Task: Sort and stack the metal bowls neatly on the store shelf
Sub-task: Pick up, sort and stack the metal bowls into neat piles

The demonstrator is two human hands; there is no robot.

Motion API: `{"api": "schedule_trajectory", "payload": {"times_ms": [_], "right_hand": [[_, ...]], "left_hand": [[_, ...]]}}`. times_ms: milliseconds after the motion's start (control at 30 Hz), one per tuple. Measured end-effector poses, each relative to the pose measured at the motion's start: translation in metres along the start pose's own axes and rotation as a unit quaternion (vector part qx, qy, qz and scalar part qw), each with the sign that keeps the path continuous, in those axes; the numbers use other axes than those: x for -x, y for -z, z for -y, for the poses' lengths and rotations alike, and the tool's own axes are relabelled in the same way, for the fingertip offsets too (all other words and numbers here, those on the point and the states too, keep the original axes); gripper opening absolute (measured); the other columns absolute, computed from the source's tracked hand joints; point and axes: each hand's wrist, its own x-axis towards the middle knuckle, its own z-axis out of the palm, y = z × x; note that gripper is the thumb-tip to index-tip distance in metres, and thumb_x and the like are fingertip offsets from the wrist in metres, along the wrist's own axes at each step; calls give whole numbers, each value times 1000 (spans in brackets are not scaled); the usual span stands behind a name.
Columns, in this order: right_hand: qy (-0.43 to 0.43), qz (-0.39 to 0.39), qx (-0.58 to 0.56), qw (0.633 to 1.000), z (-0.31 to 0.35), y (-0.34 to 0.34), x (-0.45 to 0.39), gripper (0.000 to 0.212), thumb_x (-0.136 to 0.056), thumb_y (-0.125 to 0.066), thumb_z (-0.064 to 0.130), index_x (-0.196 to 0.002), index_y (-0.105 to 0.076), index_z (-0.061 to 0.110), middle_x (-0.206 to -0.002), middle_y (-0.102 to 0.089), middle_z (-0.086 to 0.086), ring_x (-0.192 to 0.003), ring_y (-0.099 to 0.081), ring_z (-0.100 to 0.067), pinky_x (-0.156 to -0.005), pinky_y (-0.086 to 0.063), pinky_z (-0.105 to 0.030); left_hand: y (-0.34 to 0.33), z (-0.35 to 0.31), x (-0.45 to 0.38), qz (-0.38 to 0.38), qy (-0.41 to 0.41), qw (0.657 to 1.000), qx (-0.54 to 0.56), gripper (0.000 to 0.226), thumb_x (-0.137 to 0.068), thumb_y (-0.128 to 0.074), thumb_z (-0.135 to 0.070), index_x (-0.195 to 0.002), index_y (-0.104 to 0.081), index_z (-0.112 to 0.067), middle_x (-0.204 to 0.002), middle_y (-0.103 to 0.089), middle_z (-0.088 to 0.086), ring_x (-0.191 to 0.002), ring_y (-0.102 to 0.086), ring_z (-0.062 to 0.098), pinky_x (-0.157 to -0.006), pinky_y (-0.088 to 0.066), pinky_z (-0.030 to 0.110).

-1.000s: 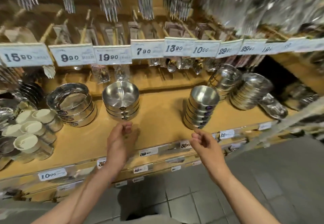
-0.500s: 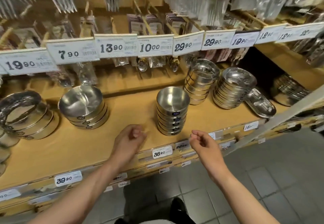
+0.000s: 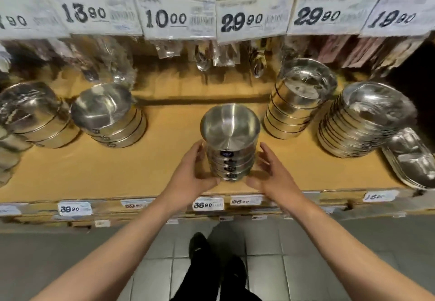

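Head view: store aisle, wooden shelf [image 3: 146, 166] with price tags along the front lip, packaged cutlery hanging behind, grey tile floor below.

Centre stack of metal bowls [image 3: 230, 140] sits near the shelf's front edge, directly between both hands. Left hand [image 3: 191, 173] cups its left side, fingers [image 3: 196, 153] curved along the wall, thumb low near the base; looks like contact, but a firm grip can't be confirmed. Right hand [image 3: 274, 173] is relaxed and spread, fingers [image 3: 264, 152] just beside the right wall; touching or a hair off, can't tell. Nothing lifted.

Other bowl stacks: wide ones well left of the left hand [image 3: 108, 114], tall leaning stack [image 3: 299, 98] and shallow-dish stack [image 3: 362, 121] beyond the right hand.

Risks, my read: stack is tall and smooth-walled, so uneven squeeze could shear upper bowls sideways. It's close to the lip, so a pull toward the body could tip it off. Sliding right could knock the leaning stack.
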Motion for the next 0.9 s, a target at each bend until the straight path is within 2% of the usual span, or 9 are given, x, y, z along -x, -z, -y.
{"api": "schedule_trajectory", "payload": {"times_ms": [67, 167, 233, 300, 467, 667, 767, 833, 900], "right_hand": [[10, 15, -5, 1000, -6, 2, -10, 114, -73, -90, 19, -160, -18, 33, -139, -41, 29, -128, -45, 4, -110, -37, -28], [37, 41, 5, 998, -12, 1, -18, 101, -70, -90, 21, -151, -35, 45, -132, -58, 31, -121, -52, 14, -108, -44, -27], [57, 40, 17, 997, -15, -1, -20, 91, -68, -89, 28, -142, -42, 52, -129, -61, 31, -121, -51, 16, -105, -46, -26], [62, 29, 21, 997, -18, -2, -21, 88, -70, -88, 28, -142, -43, 50, -129, -62, 30, -123, -51, 15, -107, -46, -28], [66, 31, 30, 997, -19, -5, -24, 96, -76, -88, 24, -153, -34, 40, -139, -57, 22, -124, -45, 22, -97, -42, -3], [65, 35, 34, 997, -16, -9, -26, 94, -75, -87, 24, -151, -35, 44, -125, -58, 40, -121, -46, 24, -103, -44, -16], [63, 40, 24, 997, -12, -12, -28, 94, -70, -87, 31, -148, -38, 46, -127, -61, 33, -125, -48, 16, -110, -48, -38], [59, 45, 14, 997, -10, -12, -29, 98, -66, -87, 36, -149, -37, 45, -134, -61, 25, -130, -47, 11, -110, -48, -43], [46, 45, -1, 998, -11, -10, -28, 105, -68, -89, 30, -155, -31, 39, -146, -54, 17, -138, -42, 6, -111, -47, -44]], "left_hand": [[-3, 0, -5, 8, -19, 1000, -11, 77, -76, -87, -14, -127, -42, -49, -114, -57, -45, -111, -50, -23, -85, -39, -2], [-8, 8, -12, 10, -31, 999, 14, 71, -76, -86, -8, -129, -47, -33, -111, -64, -37, -109, -57, -16, -84, -42, 1], [-9, 13, -14, 7, -28, 999, 22, 70, -76, -86, -7, -132, -49, -27, -110, -67, -32, -108, -61, -11, -83, -46, 4], [-10, 17, -14, 2, -25, 999, 25, 72, -75, -86, -9, -135, -50, -24, -112, -68, -28, -110, -62, -7, -84, -48, 7], [-7, 15, -12, -13, -31, 999, 22, 76, -66, -85, -28, -135, -52, -26, -115, -68, -25, -112, -62, -6, -83, -50, 8], [-3, 11, -11, -24, -17, 999, 30, 72, -63, -85, -30, -127, -52, -39, -113, -67, -28, -113, -60, -8, -84, -51, 9], [-1, 10, -10, -26, -21, 999, 33, 71, -71, -86, -12, -127, -52, -40, -113, -67, -26, -113, -60, -8, -84, -50, 8], [1, 10, -10, -17, -27, 999, 33, 73, -74, -84, -2, -129, -51, -37, -115, -67, -25, -115, -59, -7, -86, -50, 9], [3, 11, -10, -10, -28, 999, 36, 74, -74, -83, 2, -132, -51, -32, -118, -66, -23, -118, -58, -5, -88, -50, 11]]}}
